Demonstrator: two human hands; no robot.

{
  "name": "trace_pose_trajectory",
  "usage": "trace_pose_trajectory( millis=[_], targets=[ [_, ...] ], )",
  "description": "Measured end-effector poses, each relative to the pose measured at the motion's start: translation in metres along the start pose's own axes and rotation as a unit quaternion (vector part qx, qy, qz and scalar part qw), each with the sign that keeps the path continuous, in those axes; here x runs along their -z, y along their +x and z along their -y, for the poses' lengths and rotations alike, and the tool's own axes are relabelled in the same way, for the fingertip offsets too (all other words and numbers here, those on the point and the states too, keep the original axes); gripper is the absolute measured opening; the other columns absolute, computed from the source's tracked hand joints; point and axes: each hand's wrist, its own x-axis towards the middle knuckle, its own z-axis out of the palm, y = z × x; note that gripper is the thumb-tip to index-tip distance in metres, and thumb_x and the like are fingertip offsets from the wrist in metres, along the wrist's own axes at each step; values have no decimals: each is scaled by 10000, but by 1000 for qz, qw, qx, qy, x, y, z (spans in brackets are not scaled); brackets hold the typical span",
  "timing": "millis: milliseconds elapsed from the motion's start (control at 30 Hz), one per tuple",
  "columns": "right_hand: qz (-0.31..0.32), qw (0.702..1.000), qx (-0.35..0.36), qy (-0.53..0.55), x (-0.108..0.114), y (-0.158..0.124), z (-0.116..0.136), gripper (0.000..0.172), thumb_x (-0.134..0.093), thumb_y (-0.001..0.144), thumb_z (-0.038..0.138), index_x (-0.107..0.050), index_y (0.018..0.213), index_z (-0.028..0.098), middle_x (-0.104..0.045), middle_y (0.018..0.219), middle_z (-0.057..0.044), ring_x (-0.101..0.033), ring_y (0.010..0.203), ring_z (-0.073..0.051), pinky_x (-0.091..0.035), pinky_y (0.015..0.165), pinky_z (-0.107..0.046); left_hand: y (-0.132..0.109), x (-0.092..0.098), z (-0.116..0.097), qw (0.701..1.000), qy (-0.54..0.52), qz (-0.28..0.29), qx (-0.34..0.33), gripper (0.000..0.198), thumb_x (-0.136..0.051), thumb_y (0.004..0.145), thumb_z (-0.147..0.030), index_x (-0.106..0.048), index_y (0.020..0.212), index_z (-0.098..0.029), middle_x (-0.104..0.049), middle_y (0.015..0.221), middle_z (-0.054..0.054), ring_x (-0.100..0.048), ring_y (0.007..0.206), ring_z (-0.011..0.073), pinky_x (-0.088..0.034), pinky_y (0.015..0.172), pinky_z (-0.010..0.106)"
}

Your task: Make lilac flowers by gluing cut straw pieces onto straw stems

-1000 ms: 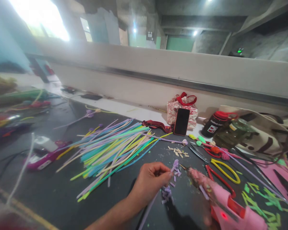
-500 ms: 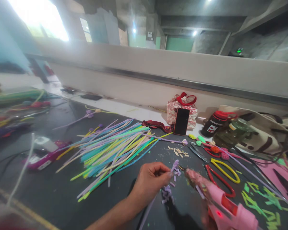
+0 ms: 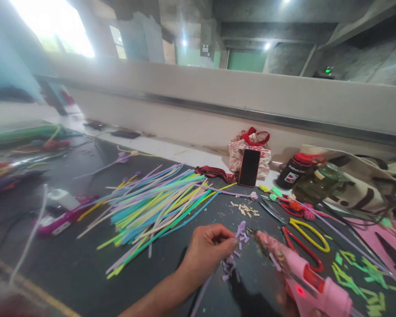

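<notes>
At lower centre, the left hand (image 3: 211,246) pinches a purple stem (image 3: 202,294) between thumb and fingers, its knobbly tip (image 3: 240,229) just beside the nozzle (image 3: 250,230) of a pink glue gun (image 3: 297,265) — gripped at lower right by the mostly hidden right hand (image 3: 285,300). Purple snippets (image 3: 229,266) lie near; coloured stems (image 3: 155,211) spread left of centre

From where I stand, the desk (image 3: 86,270) lies bare at front left — room to slide in, short of the coloured stems (image 3: 158,207). Between left hand (image 3: 211,246) and pink glue gun (image 3: 298,273) it's tight; tool handles (image 3: 318,230) obstruct the right.
</notes>
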Motion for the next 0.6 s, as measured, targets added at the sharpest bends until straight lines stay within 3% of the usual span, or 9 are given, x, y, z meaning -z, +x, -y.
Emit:
trace_pose_trajectory(
  millis=[133, 267, 400, 500, 600],
  targets=[
    [7, 1000, -3, -4, -10, 9, -11, 223, -501, 872, 349, -597, 942, 160, -635, 884, -26, -613, 715, -137, -522, 598, -286, 0, 0, -1, 1000, -3, -2, 0, 158, -628, 610, -276, -654, 590, -122, -543, 484, -11, -419, 464, 78, -297, 475, 196],
    [11, 1000, -13, -9, -14, 21, -20, 220, -500, 877, 310, -572, 1042, 184, -601, 1032, -50, -598, 822, -164, -522, 671, -327, 0, 0, -1, 1000, -7, 1, 9, 152, -630, 605, -272, -657, 591, -123, -556, 501, -6, -425, 473, 78, -308, 484, 194],
    [14, 1000, -16, -11, -17, 36, -23, 225, -504, 877, 296, -566, 1056, 175, -597, 1038, -48, -600, 838, -174, -521, 675, -332, 1, 0, 0, 1000, -2, 1, 8, 155, -627, 606, -271, -658, 599, -119, -561, 509, -2, -425, 478, 79, -308, 484, 195],
    [10, 1000, -9, -9, -13, 26, -18, 245, -511, 871, 302, -560, 1078, 180, -585, 1077, -50, -592, 888, -195, -514, 712, -356, 1, -1, 0, 1000, 4, 3, 4, 169, -632, 609, -286, -652, 588, -120, -551, 504, -5, -414, 474, 78, -295, 475, 197],
    [0, 1000, 4, -4, -2, -1, -8, 309, -536, 855, 309, -525, 1133, 174, -561, 1128, -72, -577, 930, -210, -507, 740, -400, 0, -1, 0, 1000, 18, -2, -2, 163, -623, 611, -278, -653, 584, -119, -546, 505, -6, -407, 478, 79, -289, 475, 199]
  ],
)
